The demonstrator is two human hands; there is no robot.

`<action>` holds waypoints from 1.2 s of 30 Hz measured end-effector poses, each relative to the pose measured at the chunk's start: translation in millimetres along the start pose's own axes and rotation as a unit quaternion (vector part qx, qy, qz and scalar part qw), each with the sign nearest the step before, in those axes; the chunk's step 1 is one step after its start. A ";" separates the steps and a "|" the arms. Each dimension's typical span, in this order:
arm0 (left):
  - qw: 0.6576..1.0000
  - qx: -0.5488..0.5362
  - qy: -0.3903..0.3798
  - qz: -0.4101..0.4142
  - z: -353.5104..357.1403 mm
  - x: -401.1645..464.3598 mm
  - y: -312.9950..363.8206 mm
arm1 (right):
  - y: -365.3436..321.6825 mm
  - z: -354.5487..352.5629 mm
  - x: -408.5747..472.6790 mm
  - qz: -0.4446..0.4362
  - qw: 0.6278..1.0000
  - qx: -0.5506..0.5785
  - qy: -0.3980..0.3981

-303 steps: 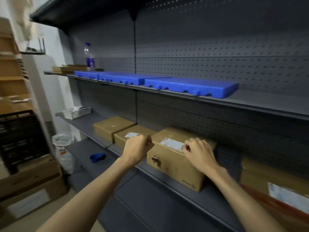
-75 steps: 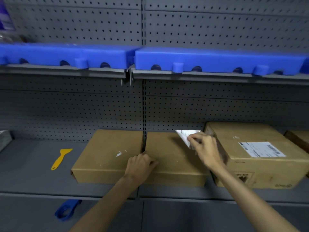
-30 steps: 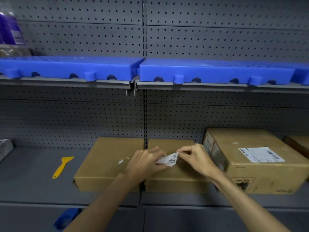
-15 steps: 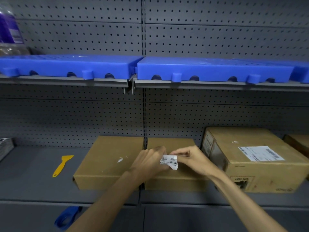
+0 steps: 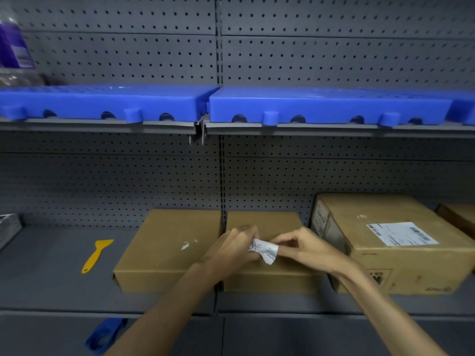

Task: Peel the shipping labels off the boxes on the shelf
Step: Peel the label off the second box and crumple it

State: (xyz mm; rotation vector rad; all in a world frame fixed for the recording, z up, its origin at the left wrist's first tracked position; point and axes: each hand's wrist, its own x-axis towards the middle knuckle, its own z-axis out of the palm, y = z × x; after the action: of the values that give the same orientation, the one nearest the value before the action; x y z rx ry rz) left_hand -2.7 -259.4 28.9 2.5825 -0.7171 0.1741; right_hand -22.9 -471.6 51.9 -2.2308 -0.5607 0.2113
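Note:
Three cardboard boxes stand side by side on the grey shelf [image 5: 51, 291]. The left box [image 5: 164, 247] has only white paper scraps on top. The middle box [image 5: 267, 224] has a bare top. The taller right box [image 5: 395, 242] carries a white shipping label [image 5: 401, 233] stuck flat on its top. Over the middle box, my left hand [image 5: 236, 246] and my right hand [image 5: 300, 249] both pinch a crumpled peeled label [image 5: 264, 250] between their fingertips.
A yellow plastic scraper [image 5: 96, 254] lies on the shelf left of the boxes. Blue foam trays [image 5: 334, 104] fill the shelf above. A blue object [image 5: 105, 332] lies on the lower shelf. Another box edge [image 5: 460, 217] shows at far right.
The label came off the middle box in my right hand. My left hand left the box and joined it, and both hands have crumpled the label smaller.

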 end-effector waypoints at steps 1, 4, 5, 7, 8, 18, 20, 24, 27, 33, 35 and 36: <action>1.000 0.011 -0.001 -0.009 -0.2 0.9 -8.4 | 2.9 -6.5 -1.7 0.005 0.999 -0.032 0.014; 0.998 0.008 0.019 -0.064 -3.8 -0.9 -38.7 | 12.9 -23.9 -9.2 0.022 0.994 -0.080 0.068; 0.997 0.000 0.030 -0.078 -3.7 -2.4 -44.3 | 13.1 -23.6 -10.3 0.022 0.992 -0.079 0.091; 0.996 -0.010 0.038 -0.076 -2.6 -3.9 -41.5 | 5.5 -12.5 -7.3 0.007 0.989 -0.084 0.123; 0.997 -0.013 0.041 -0.066 -0.5 -3.2 -36.2 | -1.0 -3.7 -3.3 -0.007 0.988 -0.089 0.127; 0.996 -0.069 0.059 -0.017 5.8 5.8 -12.2 | -16.1 20.5 25.6 -0.034 0.988 -0.086 0.126; 0.995 -0.076 0.068 -0.004 2.0 3.4 -12.4 | -12.5 18.4 26.7 -0.029 0.986 -0.063 0.151; 0.996 -0.059 0.065 0.027 1.7 2.3 -16.2 | -9.5 17.9 31.2 -0.020 0.985 -0.043 0.168; 0.999 -0.022 -0.016 -0.017 13.6 -3.4 -28.6 | 1.1 4.3 30.3 -0.006 0.977 -0.056 0.205; 0.992 -0.112 0.064 -0.010 7.8 0.4 -21.1 | 3.0 9.6 23.8 -0.018 0.980 -0.043 0.195; 0.994 -0.094 0.061 -0.011 5.9 1.5 -16.9 | 3.1 15.7 24.1 -0.024 0.978 -0.020 0.207; 0.996 -0.072 0.056 -0.011 4.7 1.0 -15.4 | 3.4 17.0 24.0 -0.022 0.977 -0.002 0.214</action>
State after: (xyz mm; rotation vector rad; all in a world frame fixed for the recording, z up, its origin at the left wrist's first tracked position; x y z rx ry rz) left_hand 6.1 -250.3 19.0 2.4215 -0.6350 0.2495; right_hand -6.1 -450.9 38.9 -2.1754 -0.3718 -0.2899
